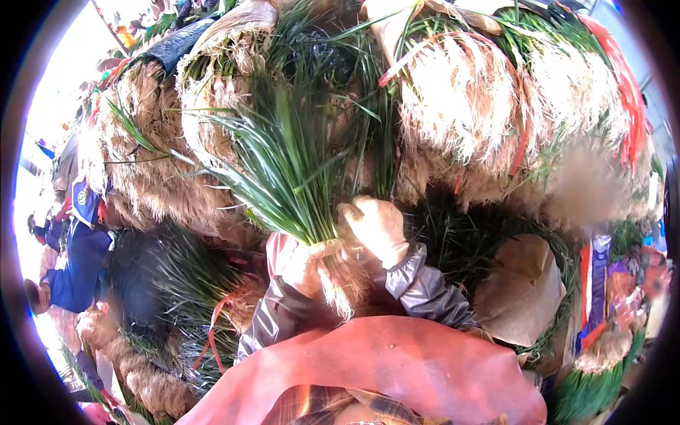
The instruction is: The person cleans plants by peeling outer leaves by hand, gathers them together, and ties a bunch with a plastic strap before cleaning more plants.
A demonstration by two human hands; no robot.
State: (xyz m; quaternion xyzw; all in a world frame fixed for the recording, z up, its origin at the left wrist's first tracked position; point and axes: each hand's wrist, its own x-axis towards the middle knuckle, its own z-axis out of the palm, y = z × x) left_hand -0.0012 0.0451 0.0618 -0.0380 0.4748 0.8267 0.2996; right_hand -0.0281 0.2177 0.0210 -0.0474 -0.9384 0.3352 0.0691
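My left hand (302, 273), in a pale glove, is wrapped round the base of a bunch of long-leaved greens with roots (301, 184); the exact kind cannot be told. Its dark green leaves fan up and away, and its pale stringy roots (341, 287) hang below the grip. A light band circles the stems just above the roots. Against the right side of the stems is my right hand (375, 228), gloved too, with its fingers curled in. Whatever lies inside those fingers is hidden. Grey shiny sleeves cover both forearms.
Large bundles of the same rooted greens (460, 99) are stacked ahead, roots facing me. A bunch with a red tie (234, 304) lies at left. Loose leaves and a brown sheet (520, 290) are at right. A red apron (382, 368) covers my front. A person in blue (81, 262) is far left.
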